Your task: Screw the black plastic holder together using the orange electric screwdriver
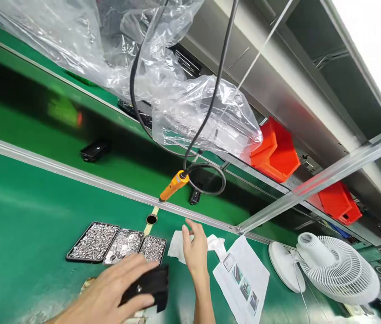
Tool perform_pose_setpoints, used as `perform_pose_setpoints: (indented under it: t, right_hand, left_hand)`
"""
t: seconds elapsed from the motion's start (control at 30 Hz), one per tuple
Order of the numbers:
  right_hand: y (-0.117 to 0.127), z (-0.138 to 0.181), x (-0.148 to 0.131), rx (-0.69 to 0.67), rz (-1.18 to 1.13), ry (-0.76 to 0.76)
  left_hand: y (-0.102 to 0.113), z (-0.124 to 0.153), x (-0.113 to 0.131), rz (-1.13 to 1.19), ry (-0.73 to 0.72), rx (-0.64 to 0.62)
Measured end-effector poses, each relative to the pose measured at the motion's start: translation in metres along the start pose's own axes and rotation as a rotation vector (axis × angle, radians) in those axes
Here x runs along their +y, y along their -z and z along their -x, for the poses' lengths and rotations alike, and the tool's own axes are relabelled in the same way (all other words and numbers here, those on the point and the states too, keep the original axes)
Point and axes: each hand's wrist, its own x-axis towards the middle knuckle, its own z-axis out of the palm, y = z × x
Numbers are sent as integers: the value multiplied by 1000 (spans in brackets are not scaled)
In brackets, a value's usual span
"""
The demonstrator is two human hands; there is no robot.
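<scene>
Black part (150,285) gripped by left hand (109,292) | right hand (195,252) open, fingers raised, holding nothing

I'm looking down at a factory assembly line — a green conveyor belt (42,117) is carrying small black parts (94,150) past my station. An orange electric screwdriver (174,185) is hanging on its cable, trays of screws (94,241) are sitting on the green bench (18,216), and red parts bins (274,150) are lining the rack — all pointing to production work.
</scene>
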Motion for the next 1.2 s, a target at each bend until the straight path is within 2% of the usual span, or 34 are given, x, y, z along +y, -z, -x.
perform_pose_setpoints:
  t: [0.07, 0.13, 0.17, 0.23, 0.33, 0.43, 0.5, 0.57, 0.63, 0.77, 0.9, 1.0, 1.2]
  right_hand:
    - [-11, 10, 25, 24, 106, -44]
    - [-22, 16, 43, 39, 156, -56]
    - [-25, 16, 47, 50, 168, -53]
    - [-23, 15, 45, 79, 169, -36]
    - [-1, 17, 12, 209, 104, 81]
    - [21, 28, -44, 446, -32, 457]
    - [22, 34, -78, 475, -82, 654]
    - [13, 38, -102, 535, -111, 764]
    - [-1, 39, -112, 564, -74, 774]
    - [-15, 36, -110, 608, -38, 735]
    - [-10, 37, -107, 621, -60, 784]
    - [-5, 40, -112, 598, -135, 784]
    - [-2, 40, -119, 619, -186, 791]
  left_hand:
    - [17, -19, 5, 471, 384, -50]
    - [34, -42, 13, 983, 761, 6]
    - [41, -53, 16, 1197, 935, 75]
    - [50, -71, 21, 1483, 1078, 220]
    - [50, -84, 20, 1611, 1057, 333]
    - [43, -87, 19, 1586, 1043, 336]
    - [40, -89, 22, 1588, 1036, 324]
    - [40, -94, 30, 1634, 1063, 343]
    - [43, -98, 40, 1683, 1117, 374]
    - [45, -101, 55, 1701, 1161, 431]
    - [46, -95, 57, 1657, 1171, 428]
    - [48, -92, 57, 1691, 1124, 400]
    - [49, -92, 56, 1696, 1101, 447]
